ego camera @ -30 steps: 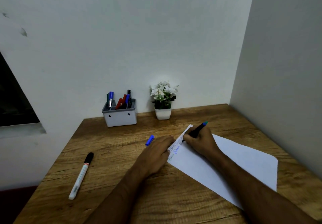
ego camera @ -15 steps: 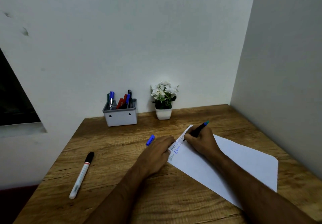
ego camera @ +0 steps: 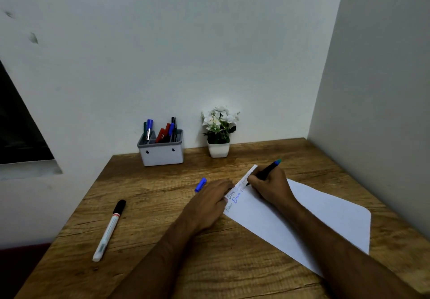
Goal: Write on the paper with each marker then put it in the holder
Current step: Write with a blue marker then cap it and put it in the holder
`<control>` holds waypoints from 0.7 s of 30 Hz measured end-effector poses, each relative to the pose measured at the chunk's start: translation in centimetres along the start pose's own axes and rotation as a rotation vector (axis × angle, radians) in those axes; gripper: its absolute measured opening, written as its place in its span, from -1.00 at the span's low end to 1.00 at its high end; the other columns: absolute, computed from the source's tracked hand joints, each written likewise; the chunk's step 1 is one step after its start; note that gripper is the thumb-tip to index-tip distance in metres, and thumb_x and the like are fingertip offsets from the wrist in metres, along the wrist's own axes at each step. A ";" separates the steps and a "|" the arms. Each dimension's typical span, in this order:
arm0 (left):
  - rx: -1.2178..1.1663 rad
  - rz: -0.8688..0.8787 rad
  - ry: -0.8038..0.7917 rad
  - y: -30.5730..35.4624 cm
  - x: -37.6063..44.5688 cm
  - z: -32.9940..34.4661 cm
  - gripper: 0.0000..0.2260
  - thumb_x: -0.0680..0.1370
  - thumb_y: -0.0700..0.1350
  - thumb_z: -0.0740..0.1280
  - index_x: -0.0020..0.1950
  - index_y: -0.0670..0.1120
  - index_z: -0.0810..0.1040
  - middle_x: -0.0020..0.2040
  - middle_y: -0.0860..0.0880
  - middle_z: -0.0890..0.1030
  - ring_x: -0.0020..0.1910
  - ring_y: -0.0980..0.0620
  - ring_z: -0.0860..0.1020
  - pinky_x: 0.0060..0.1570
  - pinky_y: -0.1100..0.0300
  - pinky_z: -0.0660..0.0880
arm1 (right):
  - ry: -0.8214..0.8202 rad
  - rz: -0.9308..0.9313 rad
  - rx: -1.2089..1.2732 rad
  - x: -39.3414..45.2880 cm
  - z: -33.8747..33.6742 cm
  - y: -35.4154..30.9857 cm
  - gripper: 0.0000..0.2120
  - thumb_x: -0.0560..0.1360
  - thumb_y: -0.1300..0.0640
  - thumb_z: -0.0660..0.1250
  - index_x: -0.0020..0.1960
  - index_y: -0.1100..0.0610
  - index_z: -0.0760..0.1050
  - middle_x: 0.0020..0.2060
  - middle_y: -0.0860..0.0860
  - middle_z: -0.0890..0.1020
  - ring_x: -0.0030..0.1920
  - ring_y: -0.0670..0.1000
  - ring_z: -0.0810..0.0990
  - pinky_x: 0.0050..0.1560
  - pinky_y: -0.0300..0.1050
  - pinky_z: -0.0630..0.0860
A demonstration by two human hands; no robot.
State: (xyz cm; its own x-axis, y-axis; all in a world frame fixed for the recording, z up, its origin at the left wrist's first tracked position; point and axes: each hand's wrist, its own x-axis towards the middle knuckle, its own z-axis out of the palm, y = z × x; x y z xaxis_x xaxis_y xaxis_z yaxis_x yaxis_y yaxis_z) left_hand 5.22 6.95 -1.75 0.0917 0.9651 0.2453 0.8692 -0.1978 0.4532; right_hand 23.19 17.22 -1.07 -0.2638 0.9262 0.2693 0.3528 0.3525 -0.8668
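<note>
Writing step in hand: right hand (ego camera: 270,187) grips a black marker (ego camera: 267,172), tip on the paper's (ego camera: 314,215) far corner, left hand (ego camera: 209,202) flat pinning its edge; next, likely recap with the blue cap (ego camera: 200,184), then holder (ego camera: 160,153) by the wall.

**Writing items on the wooden desk**

Paper (ego camera: 302,217): white sheet, flat, skewed, blue writing at its 10 o'clock corner.
Black marker (ego camera: 267,170): teal end pointing to 2 o'clock, tip on the paper.
Blue cap (ego camera: 200,184): loose, just beside the sheet at 9 o'clock.
White marker (ego camera: 109,229): black-capped, lying at 8 o'clock.
Holder (ego camera: 161,153): grey-rimmed white box at 11 o'clock, pens upright inside.
</note>
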 end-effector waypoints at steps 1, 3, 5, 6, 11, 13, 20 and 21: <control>-0.001 0.004 0.003 0.0 0.0 0.0 -0.59 0.64 -0.19 0.15 0.50 -0.03 0.33 0.48 0.10 0.36 0.43 0.20 0.26 0.18 0.59 0.04 | 0.005 0.010 0.000 0.0 0.0 0.0 -0.81 0.46 0.29 0.41 -0.33 0.19 0.57 -0.50 -0.09 0.56 -0.46 -0.23 0.51 -0.43 -0.37 0.36; -0.002 0.012 0.008 -0.1 0.0 0.0 -0.60 0.63 -0.21 0.16 0.48 -0.04 0.36 0.46 0.10 0.38 0.41 0.22 0.27 0.11 0.70 0.01 | 0.023 0.022 0.011 0.1 0.0 0.0 -0.82 0.47 0.28 0.41 -0.32 0.23 0.57 -0.49 -0.06 0.55 -0.47 -0.22 0.49 -0.40 -0.31 0.37; -0.005 0.015 0.012 -0.3 0.0 0.1 -0.60 0.63 -0.20 0.16 0.48 -0.04 0.36 0.46 0.09 0.38 0.40 0.23 0.27 0.12 0.70 0.01 | 0.047 0.030 0.033 0.2 -0.1 0.0 -0.83 0.46 0.28 0.40 -0.31 0.24 0.59 -0.49 -0.05 0.56 -0.46 -0.21 0.50 -0.37 -0.24 0.40; -0.005 0.014 0.012 -0.4 0.0 0.1 -0.59 0.63 -0.19 0.16 0.49 -0.03 0.35 0.48 0.09 0.36 0.41 0.23 0.26 0.17 0.64 0.02 | 0.059 0.034 0.042 0.2 -0.1 0.0 -0.84 0.46 0.29 0.40 -0.31 0.24 0.60 -0.50 -0.06 0.57 -0.46 -0.21 0.50 -0.37 -0.24 0.40; -0.012 -0.002 -0.005 -0.3 0.1 0.1 -0.59 0.64 -0.18 0.15 0.51 -0.02 0.33 0.49 0.10 0.35 0.44 0.20 0.26 0.28 0.41 0.11 | 0.072 0.050 0.062 0.0 -0.2 -0.1 -0.85 0.46 0.30 0.40 -0.28 0.20 0.64 -0.46 -0.04 0.63 -0.44 -0.22 0.56 -0.42 -0.38 0.42; -0.018 -0.003 -0.006 -0.3 0.1 0.1 -0.59 0.63 -0.18 0.16 0.50 -0.02 0.34 0.48 0.09 0.36 0.42 0.20 0.28 0.28 0.40 0.15 | 0.061 0.042 0.067 -0.1 -0.1 -0.3 -0.86 0.46 0.30 0.40 -0.26 0.19 0.66 -0.42 0.00 0.65 -0.41 -0.22 0.58 -0.40 -0.38 0.44; -0.048 -0.008 0.014 -0.2 0.2 -0.1 -0.64 0.61 -0.16 0.18 0.42 -0.01 0.41 0.36 0.10 0.47 0.29 0.20 0.40 0.29 0.24 0.36 | -0.011 0.049 0.174 -0.1 -0.4 -1.4 -0.86 0.49 0.36 0.37 -0.21 0.20 0.64 -0.40 0.03 0.67 -0.38 -0.09 0.62 -0.37 -0.27 0.53; -0.047 -0.009 0.014 -0.3 0.2 -0.1 -0.64 0.61 -0.15 0.18 0.41 -0.01 0.41 0.35 0.09 0.48 0.28 0.20 0.40 0.29 0.23 0.36 | -0.038 0.043 0.205 -0.1 -0.5 -1.6 -0.87 0.49 0.38 0.37 -0.19 0.24 0.63 -0.39 0.06 0.68 -0.37 -0.04 0.63 -0.35 -0.22 0.56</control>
State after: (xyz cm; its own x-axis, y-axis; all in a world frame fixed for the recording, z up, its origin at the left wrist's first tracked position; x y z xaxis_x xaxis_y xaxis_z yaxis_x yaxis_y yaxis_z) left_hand 4.92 7.21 -1.70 0.0770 0.9643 0.2532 0.8459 -0.1976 0.4954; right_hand 23.09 16.60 0.53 -0.2871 0.9328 0.2179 0.1749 0.2747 -0.9455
